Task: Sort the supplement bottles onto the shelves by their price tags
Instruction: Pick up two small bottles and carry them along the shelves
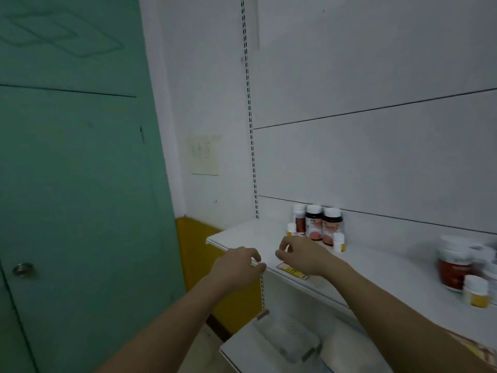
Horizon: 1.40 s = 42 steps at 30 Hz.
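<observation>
Blurred bottle labels (pixel 314 224); price tag (pixel 291 270) partly behind right hand (pixel 304 255).

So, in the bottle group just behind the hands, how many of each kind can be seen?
Large dark bottles with white caps: 3
Small white bottles with yellow labels: 2
Total: 5

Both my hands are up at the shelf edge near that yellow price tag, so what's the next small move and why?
Probably reach the right hand forward to the small yellow-labelled bottle just beyond it. Both hands look empty, with the left hand at the shelf lip. The yellow price tag lies under the right wrist, too blurred to read, so check it first.
</observation>
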Each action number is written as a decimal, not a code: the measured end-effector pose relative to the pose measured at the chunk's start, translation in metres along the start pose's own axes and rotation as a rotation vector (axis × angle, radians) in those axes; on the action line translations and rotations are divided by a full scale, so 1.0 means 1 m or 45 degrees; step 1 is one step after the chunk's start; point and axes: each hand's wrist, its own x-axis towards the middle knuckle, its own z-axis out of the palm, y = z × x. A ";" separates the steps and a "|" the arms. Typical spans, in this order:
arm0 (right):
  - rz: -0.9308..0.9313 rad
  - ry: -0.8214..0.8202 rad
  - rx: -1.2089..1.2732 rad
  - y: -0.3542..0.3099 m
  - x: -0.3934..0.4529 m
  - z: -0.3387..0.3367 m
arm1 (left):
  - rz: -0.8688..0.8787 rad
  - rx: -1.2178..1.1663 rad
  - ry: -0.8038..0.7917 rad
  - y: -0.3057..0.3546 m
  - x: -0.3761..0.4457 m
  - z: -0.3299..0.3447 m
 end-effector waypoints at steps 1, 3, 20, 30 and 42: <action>0.007 0.010 0.002 0.002 0.013 0.003 | 0.005 -0.010 0.016 -0.008 0.016 -0.002; 0.024 0.018 -0.004 0.010 0.037 0.007 | 0.021 -0.069 0.037 -0.021 0.046 -0.004; 0.283 0.266 0.082 0.092 0.158 0.019 | 0.478 -0.819 -0.181 -0.059 0.286 0.084; 0.232 0.085 0.079 0.105 0.170 0.032 | 0.703 -1.270 -0.442 -0.055 0.352 0.140; 0.278 0.227 0.059 0.116 0.165 0.038 | 0.857 -1.289 -0.531 -0.053 0.350 0.148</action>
